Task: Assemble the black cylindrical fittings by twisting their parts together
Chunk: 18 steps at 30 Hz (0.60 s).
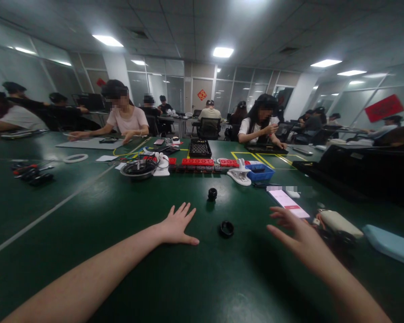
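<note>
My left hand [177, 224] lies flat on the green table [87, 233], fingers spread, holding nothing. My right hand [298, 235] hovers above the table with fingers apart and empty. Between them sits a small black round part [226, 229], closer to my right hand. A second small black round part [212, 194] stands a little farther away, beyond my left fingertips. A phone with a lit white and red screen [287, 203] lies just past my right hand.
A round metal bowl [138, 169], red blocks [198, 162], a white clip [239, 176] and a blue tray [260, 172] sit mid-table. A light blue case [390, 244] and beige pouch [340, 223] lie right. Tools [32, 172] lie left. Other people sit at the far side.
</note>
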Each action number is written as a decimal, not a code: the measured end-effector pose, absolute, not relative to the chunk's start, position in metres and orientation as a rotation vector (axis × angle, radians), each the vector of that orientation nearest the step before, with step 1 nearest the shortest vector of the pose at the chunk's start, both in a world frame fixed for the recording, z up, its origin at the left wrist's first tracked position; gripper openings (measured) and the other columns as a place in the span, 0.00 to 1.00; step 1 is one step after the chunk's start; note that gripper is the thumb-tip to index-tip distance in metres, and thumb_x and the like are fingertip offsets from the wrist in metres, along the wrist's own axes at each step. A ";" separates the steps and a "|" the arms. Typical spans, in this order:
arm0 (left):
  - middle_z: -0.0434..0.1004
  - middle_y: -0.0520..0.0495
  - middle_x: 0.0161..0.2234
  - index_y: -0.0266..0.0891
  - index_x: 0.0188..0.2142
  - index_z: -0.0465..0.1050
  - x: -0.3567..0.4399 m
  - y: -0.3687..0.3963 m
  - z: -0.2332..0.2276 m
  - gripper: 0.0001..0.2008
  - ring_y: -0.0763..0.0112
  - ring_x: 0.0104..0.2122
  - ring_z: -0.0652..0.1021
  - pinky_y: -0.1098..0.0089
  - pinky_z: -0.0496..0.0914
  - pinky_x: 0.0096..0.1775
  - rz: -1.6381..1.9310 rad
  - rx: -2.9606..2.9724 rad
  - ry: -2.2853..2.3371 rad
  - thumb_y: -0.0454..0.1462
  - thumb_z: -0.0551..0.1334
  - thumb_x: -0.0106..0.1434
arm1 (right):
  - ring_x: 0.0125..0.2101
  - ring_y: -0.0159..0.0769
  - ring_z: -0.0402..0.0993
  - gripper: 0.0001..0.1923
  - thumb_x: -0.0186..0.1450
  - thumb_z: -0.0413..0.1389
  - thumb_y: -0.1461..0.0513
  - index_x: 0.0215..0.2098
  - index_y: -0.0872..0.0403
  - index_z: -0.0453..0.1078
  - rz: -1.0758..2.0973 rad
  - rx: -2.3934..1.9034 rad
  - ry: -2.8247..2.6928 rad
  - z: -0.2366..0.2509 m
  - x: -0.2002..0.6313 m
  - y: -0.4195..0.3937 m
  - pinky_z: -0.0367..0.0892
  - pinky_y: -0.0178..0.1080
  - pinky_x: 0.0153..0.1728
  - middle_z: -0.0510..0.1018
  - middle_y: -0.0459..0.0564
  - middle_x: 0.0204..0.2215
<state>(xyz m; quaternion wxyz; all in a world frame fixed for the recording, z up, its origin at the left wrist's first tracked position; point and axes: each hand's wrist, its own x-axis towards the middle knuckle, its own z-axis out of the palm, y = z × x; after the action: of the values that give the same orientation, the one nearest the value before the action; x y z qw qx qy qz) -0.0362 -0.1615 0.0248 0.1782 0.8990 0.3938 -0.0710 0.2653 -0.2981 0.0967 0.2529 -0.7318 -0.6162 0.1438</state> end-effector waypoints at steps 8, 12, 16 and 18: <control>0.22 0.38 0.60 0.39 0.61 0.30 -0.035 -0.160 0.021 0.53 0.50 0.58 0.32 0.45 0.34 0.53 -0.233 2.566 1.122 0.65 0.49 0.45 | 0.44 0.45 0.66 0.30 0.56 0.55 0.57 0.55 0.55 0.56 0.361 -1.923 -2.306 0.063 0.190 -0.248 0.62 0.42 0.44 0.67 0.57 0.45; 0.22 0.38 0.60 0.39 0.61 0.30 -0.035 -0.159 0.020 0.53 0.50 0.58 0.32 0.45 0.34 0.53 -0.229 2.573 1.123 0.66 0.49 0.45 | 0.39 0.43 0.68 0.18 0.57 0.54 0.62 0.46 0.56 0.66 0.320 -1.965 -2.339 0.055 0.183 -0.248 0.64 0.40 0.40 0.70 0.56 0.38; 0.22 0.38 0.60 0.39 0.61 0.30 -0.036 -0.159 0.021 0.53 0.50 0.58 0.33 0.46 0.34 0.53 -0.233 2.561 1.109 0.66 0.49 0.45 | 0.41 0.44 0.67 0.19 0.55 0.56 0.63 0.46 0.53 0.67 0.390 -1.946 -2.341 0.056 0.198 -0.264 0.63 0.41 0.42 0.70 0.54 0.38; 0.22 0.39 0.60 0.40 0.61 0.30 -0.036 -0.160 0.023 0.52 0.50 0.58 0.33 0.46 0.34 0.53 -0.235 2.556 1.102 0.65 0.49 0.46 | 0.41 0.43 0.67 0.20 0.54 0.56 0.63 0.46 0.52 0.67 0.443 -1.965 -2.291 0.055 0.209 -0.278 0.63 0.41 0.42 0.70 0.53 0.37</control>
<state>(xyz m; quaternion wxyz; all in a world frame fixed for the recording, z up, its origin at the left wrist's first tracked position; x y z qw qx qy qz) -0.0363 -0.1597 0.0227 0.1732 0.9012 0.3886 -0.0828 0.2088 -0.2783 0.0546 0.0455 -0.6434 -0.7503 0.1452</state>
